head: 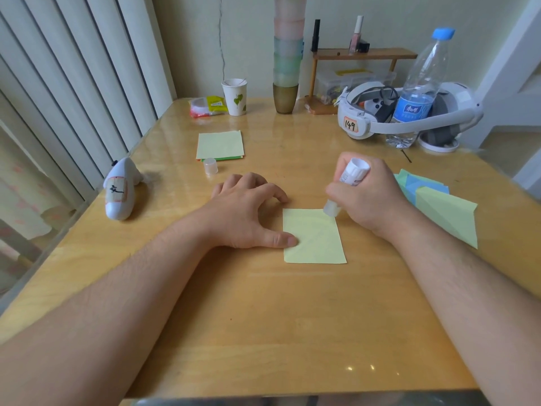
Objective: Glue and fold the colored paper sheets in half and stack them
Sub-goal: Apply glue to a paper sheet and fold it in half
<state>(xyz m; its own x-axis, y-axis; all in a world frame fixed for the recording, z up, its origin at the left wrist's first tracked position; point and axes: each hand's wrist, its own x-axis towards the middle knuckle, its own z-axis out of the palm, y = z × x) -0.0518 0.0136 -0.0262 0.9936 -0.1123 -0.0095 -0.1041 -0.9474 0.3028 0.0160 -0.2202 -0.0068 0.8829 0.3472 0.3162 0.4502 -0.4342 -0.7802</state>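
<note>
Centre of frame: pale yellow rectangular paper sheet [314, 237], flat on the glossy wooden table [263, 317]. Left hand [248, 213]: fingers spread and loosely bent, thumb tip pressing the sheet's left edge. Right hand [367, 197]: fingers curled round a white glue stick [348, 183], tip touching the sheet's upper right corner. Upper centre: stack of unfolded coloured sheets [220, 145], translucent glue cap [210, 166] just below. Right edge: pile of folded coloured sheets [445, 208].

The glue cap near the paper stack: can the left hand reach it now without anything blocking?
Probably yes. The glue cap stands on bare table just beyond the left hand, nothing lies between, though that hand is pinning the yellow sheet.
</note>
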